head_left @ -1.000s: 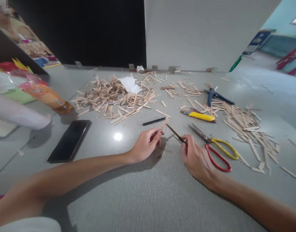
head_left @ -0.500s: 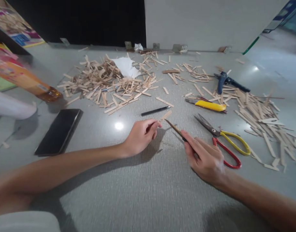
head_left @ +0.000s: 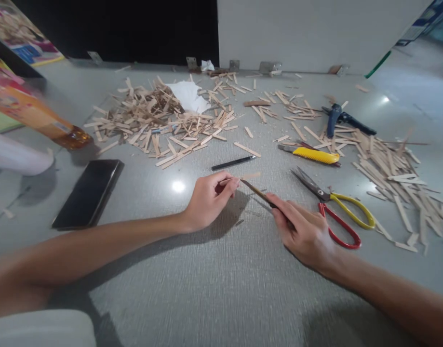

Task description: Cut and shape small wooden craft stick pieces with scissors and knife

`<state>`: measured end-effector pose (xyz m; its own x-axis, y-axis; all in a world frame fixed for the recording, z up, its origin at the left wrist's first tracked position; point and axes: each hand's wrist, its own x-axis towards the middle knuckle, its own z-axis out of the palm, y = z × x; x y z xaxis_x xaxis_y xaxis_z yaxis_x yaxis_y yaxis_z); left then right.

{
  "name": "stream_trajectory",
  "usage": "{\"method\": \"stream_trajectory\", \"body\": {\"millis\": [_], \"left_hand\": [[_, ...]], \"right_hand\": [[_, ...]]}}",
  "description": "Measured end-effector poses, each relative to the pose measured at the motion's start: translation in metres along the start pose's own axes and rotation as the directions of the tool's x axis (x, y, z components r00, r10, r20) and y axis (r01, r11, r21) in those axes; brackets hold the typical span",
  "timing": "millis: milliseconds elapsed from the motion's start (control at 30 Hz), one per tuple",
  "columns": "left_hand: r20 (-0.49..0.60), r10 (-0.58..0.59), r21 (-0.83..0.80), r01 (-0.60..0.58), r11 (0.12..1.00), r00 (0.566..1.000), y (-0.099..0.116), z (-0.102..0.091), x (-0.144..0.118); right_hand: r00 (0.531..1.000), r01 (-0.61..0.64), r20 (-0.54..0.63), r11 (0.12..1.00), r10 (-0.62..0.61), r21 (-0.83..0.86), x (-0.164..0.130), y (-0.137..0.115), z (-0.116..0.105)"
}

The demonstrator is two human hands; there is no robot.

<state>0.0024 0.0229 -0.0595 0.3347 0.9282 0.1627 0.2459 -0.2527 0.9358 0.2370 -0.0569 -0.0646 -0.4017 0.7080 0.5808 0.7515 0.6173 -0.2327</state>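
My left hand [head_left: 210,200] is closed in a pinch on a thin wooden stick [head_left: 252,176], whose free end points right, nearly level. From the other side my right hand [head_left: 302,231] grips the dark handle of a thin, pointed, blade-like tool [head_left: 256,192]. The tool's tip lies at the stick, close to my left fingertips; whether it cuts or just touches, I cannot tell. A black pen [head_left: 234,163] lies just beyond my left hand. Right of my right hand rest scissors [head_left: 324,195] with one yellow and one red handle.
Wooden sticks lie in a large heap [head_left: 141,120] around white paper [head_left: 188,95], and in another pile [head_left: 395,176] at right. A yellow cutter [head_left: 315,154] and a dark blue tool [head_left: 335,120] lie behind the scissors. At left are a phone [head_left: 89,193] and an orange bottle [head_left: 44,113].
The stick in my left hand has turned from slanting upward to nearly level. My right hand has shifted slightly left, bringing the tool's tip nearer my left fingertips.
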Motion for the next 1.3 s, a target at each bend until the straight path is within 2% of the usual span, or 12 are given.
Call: {"method": "stream_trajectory", "body": {"millis": [133,267,367,500,700,767,833,967,1133,1300], "left_hand": [[-0.023,-0.051,-0.135,0.047,0.99,0.998,-0.001,-0.003,0.003],[0.107,-0.11,-0.374,0.142,0.917,0.988,-0.004,-0.003,0.007],[0.204,-0.103,-0.457,0.188,0.869,0.974,-0.003,-0.001,0.007],[0.363,-0.136,-0.542,0.328,0.774,0.922,0.004,0.003,0.002],[0.426,-0.245,-0.633,0.481,0.607,0.871,0.007,0.004,-0.002],[0.43,-0.25,-0.635,0.487,0.6,0.868,0.006,0.004,0.0],[0.408,-0.233,-0.645,0.459,0.611,0.883,0.004,0.005,0.002],[0.436,-0.131,-0.674,0.42,0.607,0.89,-0.002,0.007,0.004],[0.555,-0.091,-0.651,0.5,0.57,0.827,-0.005,0.007,0.002],[0.646,-0.077,-0.636,0.591,0.496,0.76,0.001,0.003,0.0]], "right_hand": [[0.991,-0.112,-0.062,0.992,0.116,0.063,0.002,0.001,0.0],[0.946,-0.296,-0.076,0.937,0.314,0.187,0.004,0.003,0.001],[0.926,-0.337,-0.072,0.898,0.371,0.284,0.004,0.005,0.003],[0.94,-0.299,-0.077,0.91,0.333,0.286,0.004,0.005,0.003],[0.96,-0.274,0.002,0.943,0.279,0.19,0.006,0.004,0.0],[0.956,-0.29,0.011,0.939,0.293,0.186,0.007,0.004,-0.001],[0.952,-0.304,0.016,0.935,0.306,0.181,0.008,0.004,-0.001],[0.947,-0.319,0.025,0.932,0.319,0.173,0.009,0.004,-0.002],[0.953,-0.301,0.03,0.937,0.3,0.179,0.006,0.005,-0.001],[0.986,-0.158,-0.004,0.958,0.164,0.238,0.003,0.005,0.001]]}}
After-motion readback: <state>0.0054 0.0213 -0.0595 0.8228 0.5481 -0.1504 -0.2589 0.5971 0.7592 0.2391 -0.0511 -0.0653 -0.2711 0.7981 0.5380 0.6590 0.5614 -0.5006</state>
